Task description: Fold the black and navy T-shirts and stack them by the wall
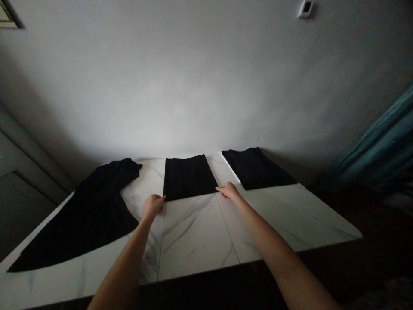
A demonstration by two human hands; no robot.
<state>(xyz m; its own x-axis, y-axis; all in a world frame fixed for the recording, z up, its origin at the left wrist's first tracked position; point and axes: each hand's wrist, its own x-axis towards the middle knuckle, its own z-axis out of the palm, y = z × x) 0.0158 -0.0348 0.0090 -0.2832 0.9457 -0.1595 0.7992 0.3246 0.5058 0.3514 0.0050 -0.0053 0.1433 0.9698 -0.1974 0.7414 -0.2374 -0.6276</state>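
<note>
A black garment (pixel 189 176), folded into a neat rectangle, lies flat at the middle of the table. My left hand (pixel 154 206) pinches its near left corner. At the near right corner, my right hand (pixel 227 190) grips the cloth between thumb and fingers. To the right lies a second folded black garment (pixel 260 168) with a white strip along its left edge. Loosely spread on the left side is another black garment (pixel 84 215), its far end bunched up. Which kind of garment each one is cannot be made out.
The white marble-patterned table (pixel 193 245) stands against a grey wall (pixel 180 86). Two seams run across its top. A teal curtain (pixel 374 142) hangs at the right, and a grey door or panel (pixel 26 185) is at the left.
</note>
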